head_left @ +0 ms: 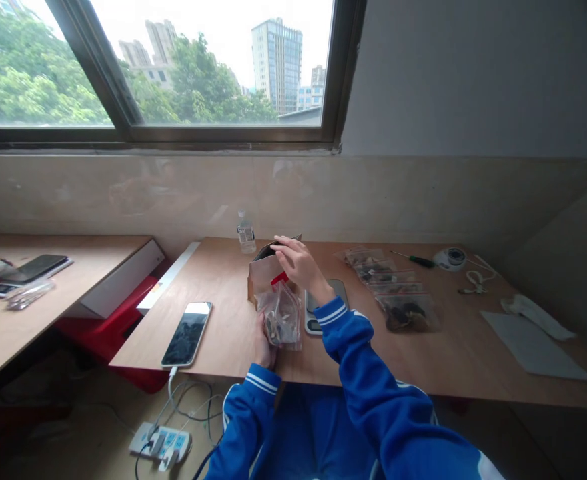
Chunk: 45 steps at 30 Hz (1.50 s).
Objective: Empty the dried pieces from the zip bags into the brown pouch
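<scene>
- While the left hand (263, 343) grips a clear plastic bag (283, 317) of dark bits from its left side, fingers closed around the bag's edge, the bag stands just in front of a brown paper bag (263, 273).
- Reaching over the clear bag, the right hand (298, 263) sits at the paper bag's open top, fingers curled onto the rim; whether it pinches the rim cannot be told.
- A small digital scale (316, 313) lies just right of the clear bag, partly hidden by the right wrist.
- A phone (187, 333) on a charging cable lies left of the paper bag, near the wooden desk's (453, 353) front edge.
- A water bottle (246, 233) stands behind the paper bag, against the wall.
- Filled clear bags (391, 290) lie in a row right of the paper bag; a screwdriver (416, 260) lies beyond them.
</scene>
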Tool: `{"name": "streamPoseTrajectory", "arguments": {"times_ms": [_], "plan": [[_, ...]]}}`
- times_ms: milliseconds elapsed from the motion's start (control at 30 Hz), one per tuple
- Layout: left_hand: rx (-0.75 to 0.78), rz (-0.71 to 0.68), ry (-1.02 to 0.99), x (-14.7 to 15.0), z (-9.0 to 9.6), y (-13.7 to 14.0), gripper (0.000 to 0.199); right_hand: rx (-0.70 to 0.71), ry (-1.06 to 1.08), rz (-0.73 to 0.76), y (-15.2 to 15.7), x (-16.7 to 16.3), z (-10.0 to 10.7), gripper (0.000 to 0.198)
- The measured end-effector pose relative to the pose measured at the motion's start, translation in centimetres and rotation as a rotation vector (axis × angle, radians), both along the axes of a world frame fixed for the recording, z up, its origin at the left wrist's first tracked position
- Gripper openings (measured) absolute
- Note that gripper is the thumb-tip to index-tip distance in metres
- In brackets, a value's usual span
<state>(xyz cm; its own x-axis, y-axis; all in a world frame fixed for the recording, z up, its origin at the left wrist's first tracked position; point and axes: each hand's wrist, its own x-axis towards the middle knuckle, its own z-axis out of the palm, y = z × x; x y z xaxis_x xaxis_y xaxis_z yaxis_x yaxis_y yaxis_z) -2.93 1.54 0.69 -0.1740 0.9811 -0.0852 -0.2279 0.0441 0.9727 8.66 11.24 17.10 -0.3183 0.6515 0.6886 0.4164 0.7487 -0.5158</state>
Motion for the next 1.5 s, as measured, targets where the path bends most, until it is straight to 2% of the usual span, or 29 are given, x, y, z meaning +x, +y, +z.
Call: {"name": "streamPoseTrajectory", "arguments": {"times_ms": [100, 167, 233, 333, 433, 500, 600, 700, 833, 967, 1033, 1167, 1300, 1500], "plan": [[0.009, 0.075, -0.134, -0.2, -0.3, -0.1, 0.048, -0.036, 0.271, -0.137, -2.0, 0.6, -0.5, 0.028], [0.012, 0.089, -0.204, -0.2, -0.5, -0.1, 0.046, -0.147, 0.385, -0.183, -3.3, 1.1, -1.4, 0.025], [0.022, 0.085, -0.219, -0.2, -0.4, -0.1, 0.047, -0.324, 0.463, -0.151, -4.6, 1.4, -2.6, 0.022], [0.043, 0.08, -0.249, 0.0, -0.2, -0.1, 0.051, -0.584, 0.555, -0.017, -6.1, 1.5, -4.5, 0.017], [0.065, 0.089, -0.366, 0.1, -0.1, 0.0, 0.054, -0.729, 0.427, 0.058, -6.9, 1.1, -6.0, 0.017], [0.073, 0.083, -0.416, 0.1, -0.2, 0.0, 0.056, -0.73, 0.324, 0.004, -6.9, 0.9, -7.0, 0.014], [0.072, 0.076, -0.453, 0.0, -0.3, 0.1, 0.058, -0.661, 0.344, -0.15, -6.3, 0.7, -8.3, 0.009], [0.068, 0.068, -0.505, 0.1, -0.2, 0.1, 0.055, -0.691, 0.392, -0.214, -5.7, 0.6, -9.3, 0.025], [0.07, 0.069, -0.494, 0.3, 0.3, 0.0, 0.045, -0.762, 0.361, -0.094, -5.8, 0.6, -9.6, 0.025], [-0.012, 0.071, -0.424, 0.4, 0.4, -0.3, 0.035, -0.682, 0.26, 0.042, -6.2, 0.5, -9.3, 0.026], [-0.012, 0.07, -0.4, 0.4, 0.3, -0.3, 0.035, -0.691, 0.198, 0.093, -6.3, 0.4, -9.3, 0.027], [0.017, 0.07, -0.375, 0.4, 0.1, -0.3, 0.041, -0.755, 0.13, 0.092, -6.3, 0.4, -9.6, 0.029], [0.014, 0.043, -0.367, 0.4, 0.0, -0.4, 0.038, -0.82, 0.092, 0.105, -6.3, 0.8, -9.8, 0.033], [0.036, 0.058, -0.42, 0.3, -0.3, -0.1, 0.034, -0.82, 0.139, 0.13, -6.5, 1.6, -9.3, 0.026]]}}
